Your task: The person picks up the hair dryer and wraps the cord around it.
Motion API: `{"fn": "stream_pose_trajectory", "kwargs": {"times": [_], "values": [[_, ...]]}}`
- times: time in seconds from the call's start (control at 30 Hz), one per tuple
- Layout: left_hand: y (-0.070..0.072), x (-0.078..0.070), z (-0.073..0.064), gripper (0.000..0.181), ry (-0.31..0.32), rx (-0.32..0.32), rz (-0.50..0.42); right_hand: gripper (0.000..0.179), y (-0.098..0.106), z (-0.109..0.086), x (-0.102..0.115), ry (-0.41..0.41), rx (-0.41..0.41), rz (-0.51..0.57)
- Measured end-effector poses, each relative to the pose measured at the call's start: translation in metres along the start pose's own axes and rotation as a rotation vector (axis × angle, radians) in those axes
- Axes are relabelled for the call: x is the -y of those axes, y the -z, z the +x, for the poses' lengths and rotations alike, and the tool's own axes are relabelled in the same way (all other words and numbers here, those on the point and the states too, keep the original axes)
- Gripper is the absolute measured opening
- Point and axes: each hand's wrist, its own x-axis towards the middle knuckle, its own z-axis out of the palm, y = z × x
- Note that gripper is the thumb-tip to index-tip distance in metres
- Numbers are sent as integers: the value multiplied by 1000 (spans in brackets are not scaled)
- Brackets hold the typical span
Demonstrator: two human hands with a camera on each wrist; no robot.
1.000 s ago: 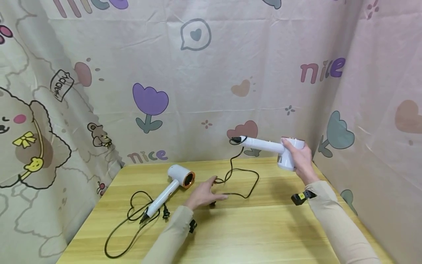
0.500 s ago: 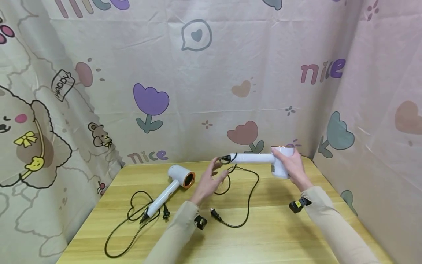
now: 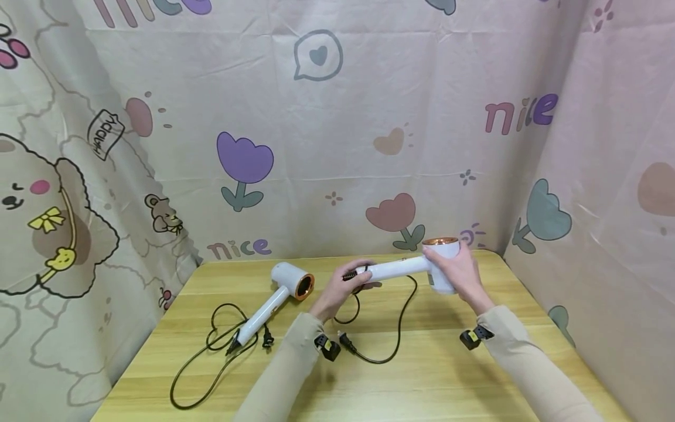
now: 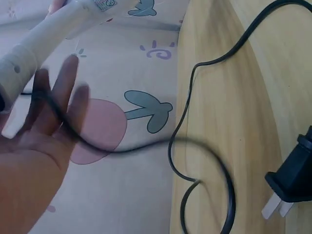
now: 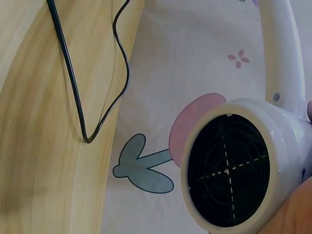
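Observation:
My right hand (image 3: 460,274) grips the head of a white hair dryer (image 3: 406,268) and holds it above the wooden table (image 3: 422,381), with the handle pointing left. Its dark rear grille (image 5: 226,170) fills the right wrist view. My left hand (image 3: 341,291) is at the end of the handle (image 4: 46,36), where the black cord (image 3: 399,319) comes out. Its fingers (image 4: 53,97) look fairly straight, and the cord runs across them. The cord loops down to a plug (image 3: 344,341) lying on the table; the same plug (image 4: 288,180) appears in the left wrist view.
A second white hair dryer (image 3: 287,280) with a copper-ringed nozzle lies at the table's left. Its black cord (image 3: 211,363) is coiled toward the front left edge. Printed cloth walls (image 3: 337,146) close in the back and both sides.
My right hand has lowered the dryer and brought it leftward. My left hand rose from the cord on the table to the end of the handle.

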Motion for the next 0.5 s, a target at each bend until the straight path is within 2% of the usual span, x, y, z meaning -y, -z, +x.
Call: {"fn": "stream_pose_trajectory", "kwargs": {"times": [0.1, 0.2, 0.3, 0.4, 0.5], "values": [[-2, 2, 1, 41, 28, -46, -71, 103, 0, -1, 0, -11, -9, -2], [-3, 3, 3, 38, 48, -133, -53, 103, 1, -1, -1, -22, 3, 18], [-2, 3, 4, 38, 64, -184, -32, 94, 3, 0, -3, -53, 63, 79], [-1, 4, 5, 40, 74, -217, -58, 84, 5, 1, -8, -85, 153, 146], [1, 5, 5, 40, 64, -244, -95, 76, 8, 2, -14, -76, 222, 226]]}}
